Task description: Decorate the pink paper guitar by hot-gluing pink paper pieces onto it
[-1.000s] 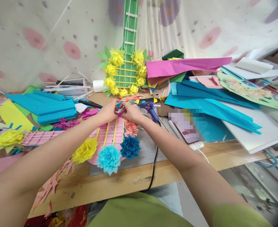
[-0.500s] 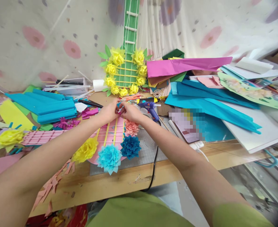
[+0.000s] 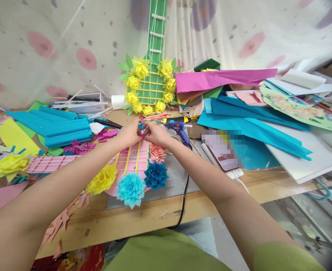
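My left hand (image 3: pixel 130 134) and my right hand (image 3: pixel 155 134) meet fingertip to fingertip at the far edge of a pink paper guitar (image 3: pixel 132 158) lying on the table. Both pinch a small pink paper piece (image 3: pixel 141 132) between them; its shape is hard to make out. Paper flowers sit along the guitar's rim: peach (image 3: pixel 157 152), dark blue (image 3: pixel 156 175), light blue (image 3: pixel 130 189) and yellow (image 3: pixel 102 179). Yellow strings run across the guitar body.
A blue glue gun (image 3: pixel 180 130) lies just right of my right hand, its black cord running over the table's front edge. A green paper guitar with yellow flowers (image 3: pixel 151 84) leans on the curtain. Folded teal paper (image 3: pixel 57 126), magenta and blue sheets (image 3: pixel 239 113) crowd both sides.
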Available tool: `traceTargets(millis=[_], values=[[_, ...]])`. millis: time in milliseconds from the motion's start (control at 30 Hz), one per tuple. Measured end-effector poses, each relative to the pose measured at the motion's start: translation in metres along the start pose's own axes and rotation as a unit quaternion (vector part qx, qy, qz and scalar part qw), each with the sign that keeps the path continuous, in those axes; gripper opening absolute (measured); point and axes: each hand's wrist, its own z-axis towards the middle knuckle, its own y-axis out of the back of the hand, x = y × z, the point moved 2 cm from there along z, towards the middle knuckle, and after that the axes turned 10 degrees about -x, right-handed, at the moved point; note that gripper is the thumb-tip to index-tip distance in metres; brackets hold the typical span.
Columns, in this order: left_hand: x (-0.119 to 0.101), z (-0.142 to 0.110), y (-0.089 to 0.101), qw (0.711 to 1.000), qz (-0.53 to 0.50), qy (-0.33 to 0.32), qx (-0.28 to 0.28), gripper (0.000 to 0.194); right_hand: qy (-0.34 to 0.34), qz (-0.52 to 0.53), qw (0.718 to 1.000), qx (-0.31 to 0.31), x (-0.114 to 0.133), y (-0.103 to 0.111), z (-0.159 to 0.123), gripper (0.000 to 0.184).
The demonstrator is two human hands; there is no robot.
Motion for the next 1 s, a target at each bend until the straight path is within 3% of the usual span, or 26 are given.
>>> traceTargets(millis=[1000], values=[[-0.002,0.0009,-0.0038,1.0,-0.007,0.004,0.009,0.057,-0.003,0.008,1.0,0.001,-0.0027,-0.0024,-0.0001,0.038]])
